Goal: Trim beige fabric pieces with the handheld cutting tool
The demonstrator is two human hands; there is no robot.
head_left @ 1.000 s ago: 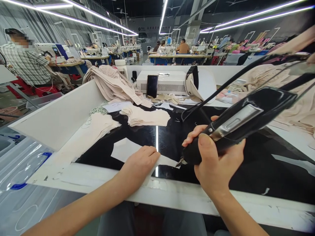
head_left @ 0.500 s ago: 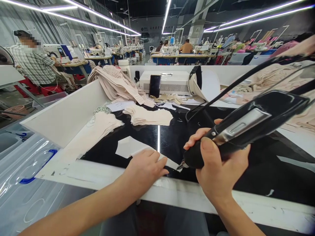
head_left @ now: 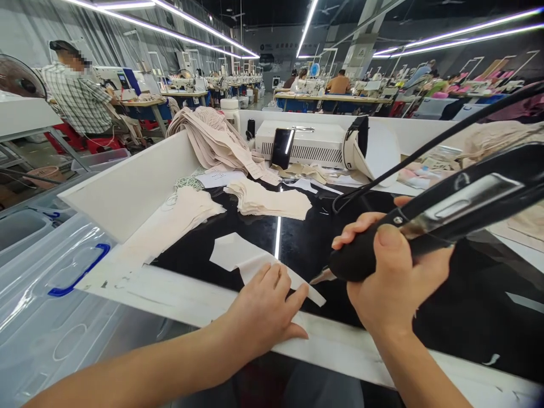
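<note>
My left hand (head_left: 263, 311) lies with its fingers spread on a narrow white fabric piece (head_left: 232, 252), pressing it to the glossy black work surface (head_left: 191, 249). The fabric's wide end reaches out left of the fingers, and its thin end runs to the right. In my right hand (head_left: 393, 289) is a black corded hand tool (head_left: 359, 255) with a silver lever and a pointed metal blade, the fingers wrapped round its body. The blade's tip is at the upper edge of the fabric's thin end, close to my left fingertips; whether it touches cannot be told.
Behind the fabric lies a stack of cream cut pieces (head_left: 276, 201), with another pile (head_left: 187, 212) to its left. A phone (head_left: 283, 147) leans on a white vented box (head_left: 314, 139). The tool's black cable (head_left: 408, 153) arches across the right. Clear plastic bins (head_left: 38, 294) stand at left.
The view has shifted, so the scene sits further right. The blade tip has gone from the fabric's thin end back to its upper edge. My left thumb is spread wider.
</note>
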